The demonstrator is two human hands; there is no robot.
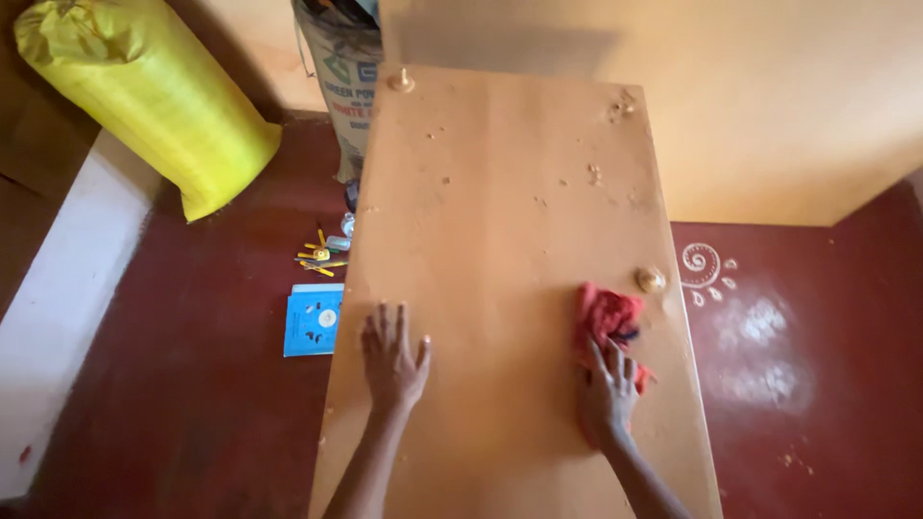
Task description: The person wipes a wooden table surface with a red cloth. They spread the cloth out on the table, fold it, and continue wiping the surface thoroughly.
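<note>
A view from above, looking down at a person's two bare hands on a long, tan wooden bench (500, 192) that runs away from the camera toward a pale orange wall (769, 96).

The right hand (608, 394) rests on the lower edge of a crumpled red cloth (608, 322), which lies on the bench near its right side, just beside a small round brass-coloured knob (652, 280). The fingers are loosely together and curve down onto the fabric, pressing it flat against the wood rather than pinching it. The cloth looks soft, light and limp, bunched into folds; it would likely gather easily under a palm and could be picked up anywhere by pinching a fold.

The left hand (391, 358) lies palm down on the bare wood near the left edge, fingers straight and slightly spread, holding nothing. It is well apart from the cloth.

The bench surface is speckled with pale spots and smears, mostly toward the far end, where a second small knob (401, 81) stands near the left corner.

On the dark red floor (192, 404) to the left lie a blue booklet (313, 322) and a scatter of small yellow items (317, 255). A full yellow sack (144, 91) leans in the far left corner, and a printed sack (344, 67) stands behind the bench. A white chalk swirl (704, 264) marks the floor to the right.
</note>
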